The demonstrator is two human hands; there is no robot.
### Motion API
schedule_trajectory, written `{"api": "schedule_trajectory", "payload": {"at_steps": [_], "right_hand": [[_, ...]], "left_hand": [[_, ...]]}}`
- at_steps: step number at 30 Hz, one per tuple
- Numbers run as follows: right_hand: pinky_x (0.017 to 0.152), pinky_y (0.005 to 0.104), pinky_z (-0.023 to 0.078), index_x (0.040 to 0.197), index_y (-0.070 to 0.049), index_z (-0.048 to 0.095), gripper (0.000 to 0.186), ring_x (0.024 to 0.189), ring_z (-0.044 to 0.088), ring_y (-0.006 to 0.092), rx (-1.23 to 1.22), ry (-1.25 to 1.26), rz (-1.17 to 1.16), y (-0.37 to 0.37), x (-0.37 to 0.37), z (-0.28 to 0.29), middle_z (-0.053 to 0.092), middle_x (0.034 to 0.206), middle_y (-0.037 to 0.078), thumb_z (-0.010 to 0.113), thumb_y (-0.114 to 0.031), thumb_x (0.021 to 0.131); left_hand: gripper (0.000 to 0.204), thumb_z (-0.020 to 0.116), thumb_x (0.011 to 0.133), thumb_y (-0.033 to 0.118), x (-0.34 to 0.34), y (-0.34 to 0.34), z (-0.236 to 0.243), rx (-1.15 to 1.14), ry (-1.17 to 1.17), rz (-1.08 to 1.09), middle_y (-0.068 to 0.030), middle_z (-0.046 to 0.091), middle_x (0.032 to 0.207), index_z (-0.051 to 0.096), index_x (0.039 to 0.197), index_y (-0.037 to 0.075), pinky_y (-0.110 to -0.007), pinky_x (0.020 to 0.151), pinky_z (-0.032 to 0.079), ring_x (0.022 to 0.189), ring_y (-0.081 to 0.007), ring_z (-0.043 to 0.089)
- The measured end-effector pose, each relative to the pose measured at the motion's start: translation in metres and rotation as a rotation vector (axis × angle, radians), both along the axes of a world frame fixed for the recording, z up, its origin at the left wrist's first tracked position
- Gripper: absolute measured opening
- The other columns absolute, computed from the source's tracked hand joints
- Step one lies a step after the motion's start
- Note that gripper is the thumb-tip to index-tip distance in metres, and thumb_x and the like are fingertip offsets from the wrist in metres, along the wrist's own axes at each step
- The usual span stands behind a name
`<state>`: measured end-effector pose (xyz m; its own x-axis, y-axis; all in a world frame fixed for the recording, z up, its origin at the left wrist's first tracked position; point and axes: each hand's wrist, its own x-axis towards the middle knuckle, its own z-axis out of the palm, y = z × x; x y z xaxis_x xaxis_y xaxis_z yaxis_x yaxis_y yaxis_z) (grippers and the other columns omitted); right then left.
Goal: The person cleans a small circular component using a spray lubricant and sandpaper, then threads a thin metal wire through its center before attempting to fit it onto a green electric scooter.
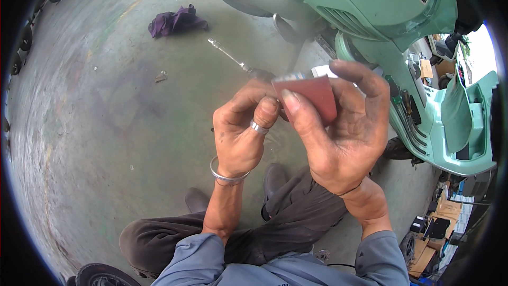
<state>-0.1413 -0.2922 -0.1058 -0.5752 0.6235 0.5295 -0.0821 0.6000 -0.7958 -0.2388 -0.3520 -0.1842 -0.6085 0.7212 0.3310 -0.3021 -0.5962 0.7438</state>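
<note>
My right hand (349, 122) holds a folded piece of reddish-brown sandpaper (312, 95), pressed under its thumb. Its index finger sticks up, away from the sheet. A pale backing shows along the sandpaper's top edge. Right beside it, my left hand (241, 122) is closed, with its thumb bent against the fingers. Something small and dark seems to be in that pinch, at the sandpaper's left edge, but the fingers mostly hide it. A ring and a metal bangle are on my left hand and wrist.
A mint-green scooter (370, 5) stands ahead and to the right. On the floor beyond my hands lies a socket extension bar (227, 54), its near end partly hidden. A purple cloth (177, 21) lies farther left. Cardboard and parts (439, 222) lie at the right, a tyre (106, 275) at lower left.
</note>
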Motion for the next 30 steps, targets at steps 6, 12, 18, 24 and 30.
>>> {"api": "schedule_trajectory", "payload": {"at_steps": [6, 12, 18, 24, 30], "right_hand": [[0.073, 0.0282, 0.054, 0.123, 0.006, 0.035, 0.052, 0.085, 0.066, 0.0224, -0.044, -0.018, -0.061, -0.008, 0.001, -0.002, 0.063, 0.091, 0.021, 0.064, 0.011, 0.08], [0.074, 0.0288, 0.054, 0.123, 0.007, 0.034, 0.053, 0.084, 0.066, 0.0237, -0.009, -0.007, -0.049, -0.009, -0.005, 0.001, 0.063, 0.093, 0.022, 0.063, 0.012, 0.079], [0.074, 0.0298, 0.053, 0.126, 0.006, 0.033, 0.054, 0.087, 0.065, 0.0236, 0.071, 0.071, 0.027, -0.004, -0.002, -0.003, 0.06, 0.098, 0.021, 0.062, 0.011, 0.081], [0.076, 0.0306, 0.053, 0.128, 0.005, 0.036, 0.053, 0.087, 0.063, 0.022, 0.089, 0.053, 0.011, -0.004, 0.0, 0.0, 0.06, 0.099, 0.021, 0.062, 0.009, 0.082], [0.073, 0.0305, 0.053, 0.126, 0.006, 0.04, 0.05, 0.085, 0.063, 0.0213, 0.043, 0.052, 0.027, -0.002, -0.002, -0.006, 0.06, 0.099, 0.019, 0.063, 0.009, 0.082]], "left_hand": [[0.018, 0.06, 0.093, 0.014, -0.003, 0.001, -0.013, 0.041, 0.045, 0.022, -0.0074, 0.054, 0.098, 0.062, 0.096, -0.004, -0.028, 0.081, 0.042, 0.09, -0.0152, 0.052], [0.021, 0.062, 0.092, 0.016, -0.002, 0.004, -0.019, 0.169, -0.164, -0.126, -0.0085, 0.057, 0.103, 0.063, 0.099, -0.003, -0.032, 0.083, 0.047, 0.093, -0.0178, 0.057], [0.026, 0.067, 0.088, 0.02, 0.001, 0.007, -0.011, 0.275, -0.414, -0.196, -0.0129, 0.059, 0.088, 0.064, 0.097, -0.005, -0.033, 0.065, 0.052, 0.076, -0.0216, 0.06], [0.025, 0.066, 0.088, 0.017, -0.001, 0.007, -0.013, 0.322, -0.425, -0.187, -0.0138, 0.058, 0.087, 0.062, 0.095, -0.006, -0.034, 0.062, 0.051, 0.073, -0.0221, 0.06], [0.022, 0.066, 0.087, 0.015, 0.0, 0.0, -0.001, 0.162, -0.383, -0.104, -0.0123, 0.06, 0.085, 0.064, 0.093, -0.006, -0.031, 0.063, 0.049, 0.07, -0.02, 0.059]]}}
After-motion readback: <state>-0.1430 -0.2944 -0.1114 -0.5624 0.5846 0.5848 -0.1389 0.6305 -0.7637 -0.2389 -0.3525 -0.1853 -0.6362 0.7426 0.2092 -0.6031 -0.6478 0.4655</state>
